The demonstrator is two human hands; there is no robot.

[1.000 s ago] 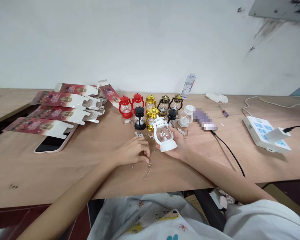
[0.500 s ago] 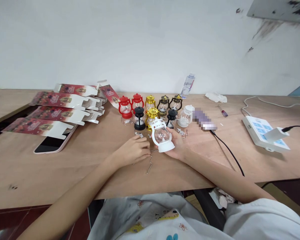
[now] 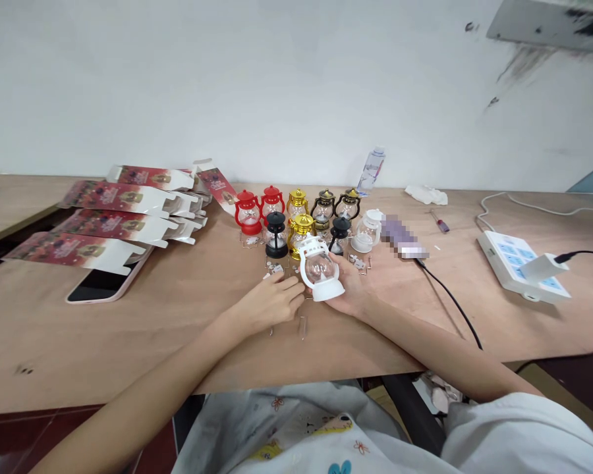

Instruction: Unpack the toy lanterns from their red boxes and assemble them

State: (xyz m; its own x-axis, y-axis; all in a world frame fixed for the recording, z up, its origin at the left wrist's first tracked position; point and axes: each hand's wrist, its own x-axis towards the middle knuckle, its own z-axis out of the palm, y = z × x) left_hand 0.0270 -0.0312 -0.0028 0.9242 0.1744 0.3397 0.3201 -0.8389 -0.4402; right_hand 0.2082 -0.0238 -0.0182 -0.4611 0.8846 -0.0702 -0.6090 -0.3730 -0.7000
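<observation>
My right hand (image 3: 350, 289) is wrapped round a small white toy lantern (image 3: 321, 270), holding it tilted above the table, with its clear globe facing me. Close to the lantern's left side, my left hand (image 3: 274, 303) has its fingers curled down on a thin bent metal wire (image 3: 303, 327). Part of that wire is hidden under the fingers. Behind both hands stand more lanterns: red ones (image 3: 248, 214), gold ones (image 3: 302, 236), black ones (image 3: 276, 235), black-and-gold ones (image 3: 323, 209) and another white one (image 3: 367, 232). Small pale pieces (image 3: 277, 268) and wires lie in front of them.
Flattened printed boxes (image 3: 113, 197) lie at the left, partly over a phone (image 3: 96, 286). A water bottle (image 3: 372, 171) leans by the wall. To the right are a blurred purple device on a cable (image 3: 449, 296), a screwdriver (image 3: 442, 225), tissue (image 3: 426, 194) and a power strip (image 3: 518, 263).
My left hand has shifted slightly right, nearer the white lantern, and the bent wire under its fingers has turned. My right hand and the lantern stay almost still.
</observation>
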